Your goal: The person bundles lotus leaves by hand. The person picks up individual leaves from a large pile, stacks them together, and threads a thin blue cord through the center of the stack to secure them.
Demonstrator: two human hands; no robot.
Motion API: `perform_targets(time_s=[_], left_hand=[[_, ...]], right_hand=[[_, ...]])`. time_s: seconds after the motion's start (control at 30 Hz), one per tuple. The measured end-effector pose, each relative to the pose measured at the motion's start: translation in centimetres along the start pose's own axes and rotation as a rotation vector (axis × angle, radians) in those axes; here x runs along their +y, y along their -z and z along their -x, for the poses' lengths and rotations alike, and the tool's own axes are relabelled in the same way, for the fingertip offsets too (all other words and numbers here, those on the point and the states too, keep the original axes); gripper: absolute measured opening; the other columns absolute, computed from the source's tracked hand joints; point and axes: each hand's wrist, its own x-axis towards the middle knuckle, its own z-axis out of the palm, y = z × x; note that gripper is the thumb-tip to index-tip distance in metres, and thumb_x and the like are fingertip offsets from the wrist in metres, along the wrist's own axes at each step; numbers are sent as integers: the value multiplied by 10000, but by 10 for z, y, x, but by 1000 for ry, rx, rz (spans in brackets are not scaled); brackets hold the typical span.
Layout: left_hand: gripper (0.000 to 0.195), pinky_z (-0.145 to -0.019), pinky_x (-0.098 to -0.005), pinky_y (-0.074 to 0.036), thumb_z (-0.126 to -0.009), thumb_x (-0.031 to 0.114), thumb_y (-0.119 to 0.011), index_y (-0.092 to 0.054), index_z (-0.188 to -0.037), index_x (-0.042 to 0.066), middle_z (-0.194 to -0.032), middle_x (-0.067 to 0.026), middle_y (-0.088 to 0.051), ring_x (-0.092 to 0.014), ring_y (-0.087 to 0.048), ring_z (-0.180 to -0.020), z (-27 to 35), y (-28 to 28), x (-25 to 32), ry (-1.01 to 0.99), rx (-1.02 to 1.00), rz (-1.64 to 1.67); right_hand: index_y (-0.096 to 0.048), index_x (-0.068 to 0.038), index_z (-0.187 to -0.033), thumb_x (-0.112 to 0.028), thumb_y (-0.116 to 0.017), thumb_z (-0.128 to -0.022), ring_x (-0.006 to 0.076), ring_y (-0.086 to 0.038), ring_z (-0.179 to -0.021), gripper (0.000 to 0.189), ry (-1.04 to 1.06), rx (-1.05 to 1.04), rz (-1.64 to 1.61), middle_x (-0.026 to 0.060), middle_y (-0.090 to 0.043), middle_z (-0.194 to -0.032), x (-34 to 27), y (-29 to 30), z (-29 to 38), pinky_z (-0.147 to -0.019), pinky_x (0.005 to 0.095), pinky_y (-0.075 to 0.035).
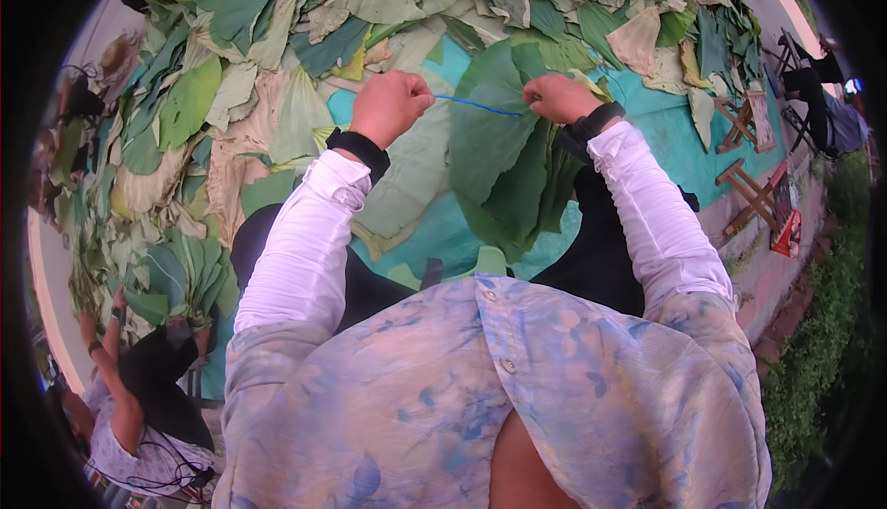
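Observation:
My left hand (391, 108) is raised in front of me, its thumb and forefinger pinched on one end of a thin blue cord (478, 103). From there the cord runs rightward, nearly straight, across large green lotus leaves (488, 138). My right hand (565, 98) has its fingers curled at the right edge of these leaves, close to the cord's other end. Whether it grips the cord or a leaf cannot be made out. The folded leaves hang down in a loose bunch between my knees. Beneath my left forearm lies a paler lotus leaf (409, 169).
Lotus leaves, fresh and dried (235, 100), lie heaped around on a teal sheet (658, 117). At the lower left a co-worker (132, 398) sits by a fan of leaves (183, 273). Wooden folding stools (752, 194) stand right, near a green hedge (818, 343). Other people sit at both sides.

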Motion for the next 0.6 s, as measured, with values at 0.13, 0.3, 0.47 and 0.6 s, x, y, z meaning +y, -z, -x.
perform_targets(time_s=[0.13, 0.3, 0.47, 0.6], left_hand=[[153, -568, -351, -453, -681, 236, -611, -658, -750, 107, -661, -81, -615, -250, -589, -633, 1, -1, -6, 0, -14, -5], [150, -556, -344, -448, -685, 234, -611, -651, -735, 97, -627, -75, -607, -242, -583, -599, 4, -10, 2, -18, -30, 115], [138, -533, -286, -443, -698, 203, -626, -641, -722, 68, -585, -54, -599, -161, -579, -561, 16, -8, -10, 26, -81, 234], [129, -536, -242, -436, -732, 147, -607, -625, -758, 23, -620, -17, -601, -90, -561, -570, 17, 2, -45, 206, -108, 617]], right_hand=[[-598, -106, -913, -158, -504, -741, 305, -562, -849, 203, 94, 168, 13, 126, -601, -893, -16, 0, -6, -707, 381, -450], [-554, -9, -981, -193, -477, -807, 303, -560, -832, 264, 448, 90, -466, 130, -596, -929, -49, -8, -14, -739, 357, -438], [-558, -24, -854, -156, -442, -838, 108, -517, -548, 176, 410, -225, -685, 25, -544, -590, -72, -23, -20, -533, 254, -413], [-545, -19, -802, -160, -444, -830, 100, -479, -457, 177, 300, -235, -727, 20, -512, -532, -79, -11, -14, -468, 249, -396]])
